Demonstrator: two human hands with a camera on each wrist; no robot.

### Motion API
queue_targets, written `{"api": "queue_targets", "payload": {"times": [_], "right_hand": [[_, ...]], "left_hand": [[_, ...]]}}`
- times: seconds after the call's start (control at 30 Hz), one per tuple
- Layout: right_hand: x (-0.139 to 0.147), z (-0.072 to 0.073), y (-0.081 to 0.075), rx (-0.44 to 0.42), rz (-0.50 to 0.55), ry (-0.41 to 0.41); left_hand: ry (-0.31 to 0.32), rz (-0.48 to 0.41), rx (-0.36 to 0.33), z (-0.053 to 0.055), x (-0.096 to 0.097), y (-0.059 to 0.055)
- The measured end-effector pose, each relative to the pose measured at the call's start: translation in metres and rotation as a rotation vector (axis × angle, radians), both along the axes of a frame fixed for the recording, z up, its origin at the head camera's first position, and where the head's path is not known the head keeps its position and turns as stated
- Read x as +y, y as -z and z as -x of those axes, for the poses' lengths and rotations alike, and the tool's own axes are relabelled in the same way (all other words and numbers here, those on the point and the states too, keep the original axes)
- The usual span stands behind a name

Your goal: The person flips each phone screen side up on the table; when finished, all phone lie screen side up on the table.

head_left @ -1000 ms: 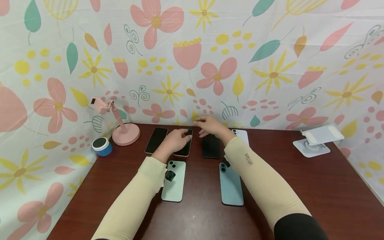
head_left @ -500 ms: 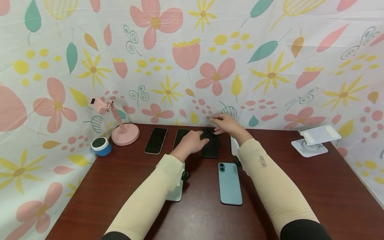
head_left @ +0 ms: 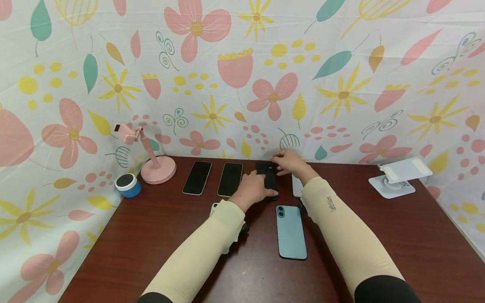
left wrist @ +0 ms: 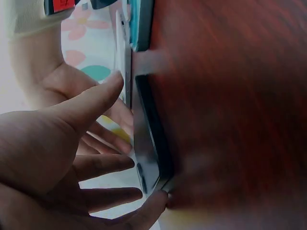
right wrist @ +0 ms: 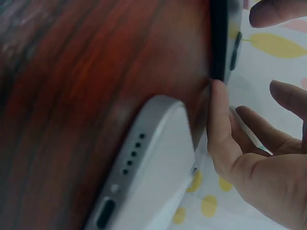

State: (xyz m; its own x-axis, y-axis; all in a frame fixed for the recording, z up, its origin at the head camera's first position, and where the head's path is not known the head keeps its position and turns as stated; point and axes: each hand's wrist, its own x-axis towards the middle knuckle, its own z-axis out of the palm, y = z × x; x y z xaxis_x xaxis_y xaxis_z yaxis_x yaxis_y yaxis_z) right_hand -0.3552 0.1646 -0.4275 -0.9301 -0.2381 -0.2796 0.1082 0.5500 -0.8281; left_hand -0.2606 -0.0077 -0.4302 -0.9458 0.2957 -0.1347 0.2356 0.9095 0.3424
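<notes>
Left hand shifted rightward, fingers apart, right hand likewise, both at black phone (thin, round-cornered slab)

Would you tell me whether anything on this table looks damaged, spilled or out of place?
Nothing stands out: the black phone shows no visible damage, the blue phone lies flat, and the table shows no spill. The pale green phone is mostly hidden, so I cannot judge it.

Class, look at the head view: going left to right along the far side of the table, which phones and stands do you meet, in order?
Pink stand, leftmost black-screened phone, second black-screened phone, black phone, white phone, white stand.
</notes>
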Motion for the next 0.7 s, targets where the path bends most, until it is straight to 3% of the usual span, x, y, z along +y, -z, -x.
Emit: {"api": "queue_targets", "payload": {"times": [0.2, 0.4, 0.7], "right_hand": [[0.001, 0.001, 0.005, -0.034, -0.016, -0.005], [-0.003, 0.001, 0.005, -0.032, -0.065, -0.051], [-0.003, 0.004, 0.014, -0.011, -0.08, -0.086]], "left_hand": [[-0.022, 0.063, 0.01, 0.0, 0.013, 0.006], [-0.068, 0.041, 0.025, -0.007, 0.018, 0.007], [-0.045, 0.064, 0.034, -0.007, 0.02, 0.009]]}}
